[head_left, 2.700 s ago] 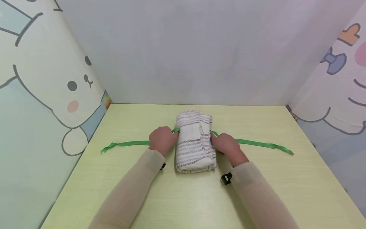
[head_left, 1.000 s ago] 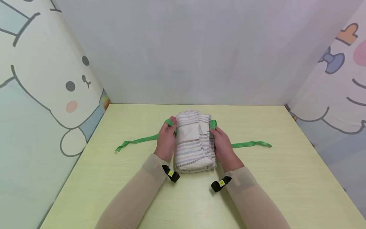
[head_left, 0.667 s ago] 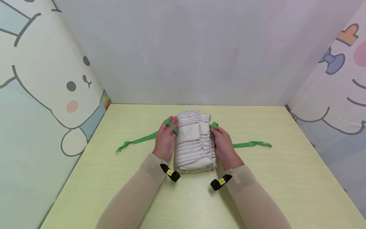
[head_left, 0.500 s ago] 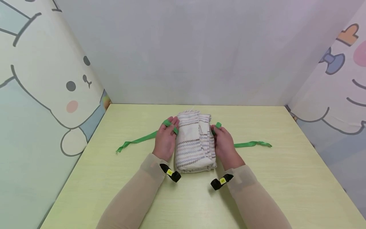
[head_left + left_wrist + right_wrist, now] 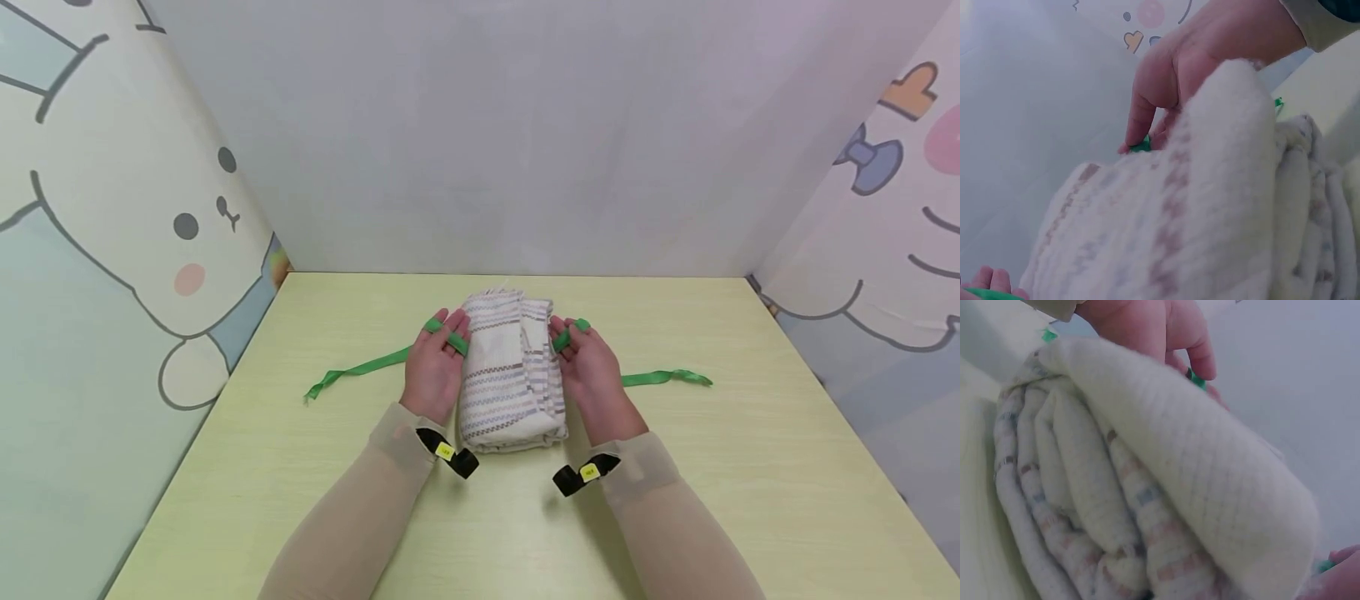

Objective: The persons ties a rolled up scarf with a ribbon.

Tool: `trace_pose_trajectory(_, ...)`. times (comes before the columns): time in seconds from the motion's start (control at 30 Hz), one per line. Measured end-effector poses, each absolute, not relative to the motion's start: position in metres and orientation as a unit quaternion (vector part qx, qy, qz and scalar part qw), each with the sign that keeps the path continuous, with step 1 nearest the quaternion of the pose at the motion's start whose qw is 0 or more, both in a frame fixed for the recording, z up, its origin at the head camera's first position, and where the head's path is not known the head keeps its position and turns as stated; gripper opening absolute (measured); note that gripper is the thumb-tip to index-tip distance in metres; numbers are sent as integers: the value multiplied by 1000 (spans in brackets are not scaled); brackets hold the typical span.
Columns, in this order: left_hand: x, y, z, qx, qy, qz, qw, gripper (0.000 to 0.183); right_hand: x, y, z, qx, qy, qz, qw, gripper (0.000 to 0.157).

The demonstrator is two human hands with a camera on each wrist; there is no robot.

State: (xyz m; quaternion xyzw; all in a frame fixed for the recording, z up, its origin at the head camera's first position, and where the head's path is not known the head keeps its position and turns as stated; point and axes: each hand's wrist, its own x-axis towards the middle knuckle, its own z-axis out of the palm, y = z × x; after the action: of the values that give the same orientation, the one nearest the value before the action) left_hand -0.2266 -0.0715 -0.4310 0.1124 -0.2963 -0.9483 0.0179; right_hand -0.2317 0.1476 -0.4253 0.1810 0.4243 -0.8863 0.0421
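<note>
A folded, striped white towel (image 5: 491,392) lies upright on the table between my hands. My left hand (image 5: 432,375), palm turned up, is at its left side, with a green ribbon (image 5: 375,364) crossing its fingers under the thumb. Opposite, my right hand (image 5: 595,379) also has its palm up and holds the ribbon's other length between thumb and fingers. The left wrist view shows that right hand (image 5: 1179,75) beyond the towel (image 5: 1222,206), a bit of ribbon at its fingertips. Where the ribbon meets the towel's sides and underside is hidden.
Both ribbon tails trail outward over the pale wooden table (image 5: 480,533). A plain grey-white wall (image 5: 487,142) rises behind the table, with cartoon-printed panels (image 5: 90,350) at both sides. Each wrist wears a small black camera (image 5: 463,462).
Both hands have turned from palm down to palm up beside the towel. The ribbon now crosses the fingers, and its tails are drawn inward. Most recently the right palm rolled outward; the towel stayed put.
</note>
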Motion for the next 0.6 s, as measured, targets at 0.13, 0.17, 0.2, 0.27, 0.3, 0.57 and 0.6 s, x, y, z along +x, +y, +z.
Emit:
trace_pose_trajectory(0.13, -227, -71, -429, 122, -291, -949, 16, 43, -230, 145, -419, 179, 411, -893, 28, 41)
trace_pose_trajectory(0.17, -227, -71, -429, 123, -291, -949, 14, 44, -229, 145, -418, 178, 408, -895, 26, 41)
trace_pose_trajectory(0.2, -227, -70, -428, 123, -291, -949, 13, 45, -229, 144, -417, 176, 405, -897, 22, 39)
trace_pose_trajectory(0.27, -227, -69, -427, 122, -290, -949, 13, 46, -229, 142, -414, 174, 399, -900, 16, 38)
trace_pose_trajectory(0.3, -227, -69, -426, 122, -289, -949, 14, 46, -228, 141, -413, 172, 396, -902, 14, 38)
trace_pose_trajectory(0.57, -228, -62, -419, 121, -264, -956, 23, 38, -226, 132, -403, 181, 391, -902, -5, 34)
trace_pose_trajectory(0.6, -229, -61, -418, 120, -266, -956, 24, 37, -227, 131, -403, 182, 391, -902, -10, 34)
